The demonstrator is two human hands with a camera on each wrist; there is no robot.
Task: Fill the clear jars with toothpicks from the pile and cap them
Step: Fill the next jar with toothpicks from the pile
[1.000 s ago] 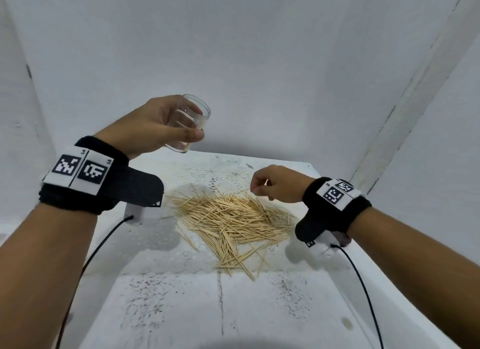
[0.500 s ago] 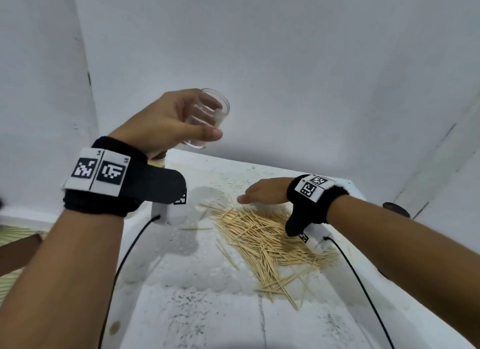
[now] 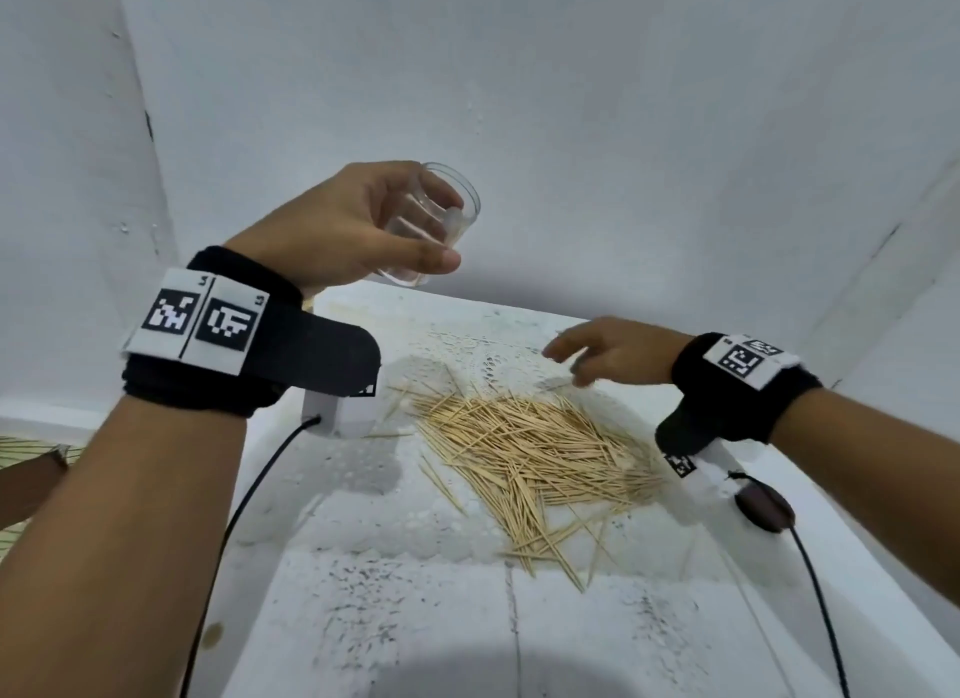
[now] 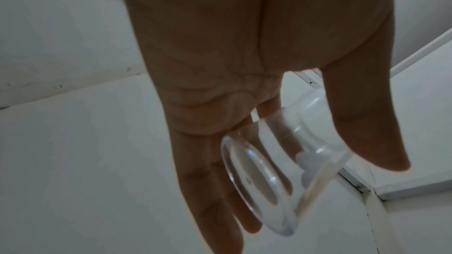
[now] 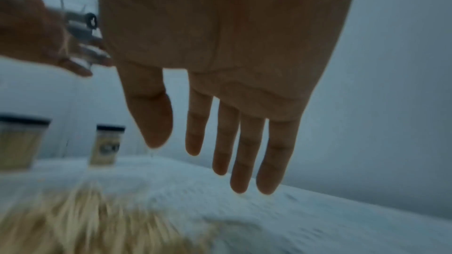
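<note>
My left hand (image 3: 363,230) holds an empty clear jar (image 3: 431,230) tilted in the air above the table's far left, fingers and thumb round its wall; the left wrist view shows the jar (image 4: 281,171) between thumb and fingers. A pile of toothpicks (image 3: 530,448) lies spread on the white table (image 3: 415,619). My right hand (image 3: 608,354) hovers over the pile's far edge with fingers straight and spread, holding nothing; the right wrist view shows its open palm (image 5: 232,64) above the blurred toothpicks (image 5: 85,223).
Two capped jars filled with toothpicks (image 5: 22,142) (image 5: 107,144) stand at the far left of the table. A dark round lid (image 3: 763,505) lies by my right wrist. White walls close in behind and on both sides.
My right hand went from a closed pinch over the pile to straight, spread fingers and drew right along the pile's far edge. The left hand keeps holding the jar aloft.
</note>
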